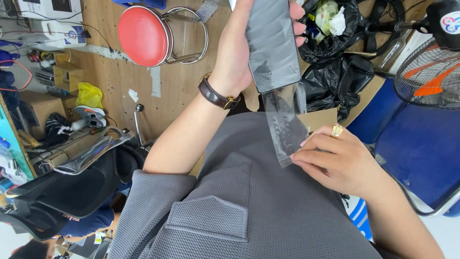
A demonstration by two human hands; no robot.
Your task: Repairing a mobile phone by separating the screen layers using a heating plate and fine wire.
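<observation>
The left hand (239, 52) wraps its fingers around a dark phone (272, 43); the right hand (335, 160) pinches the clear film (286, 122) hanging off it.

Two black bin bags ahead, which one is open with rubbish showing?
The upper black bag, above the phone: its mouth gapes, showing pale wrappers. The lower bag lies crumpled, contents hidden.

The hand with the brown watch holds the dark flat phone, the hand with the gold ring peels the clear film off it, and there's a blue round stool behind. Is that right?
Nearly. The head view shows the round stool is red, not blue. The left hand with the brown watch holds the dark flat phone, and the right hand with the gold ring peels the clear film.
</observation>
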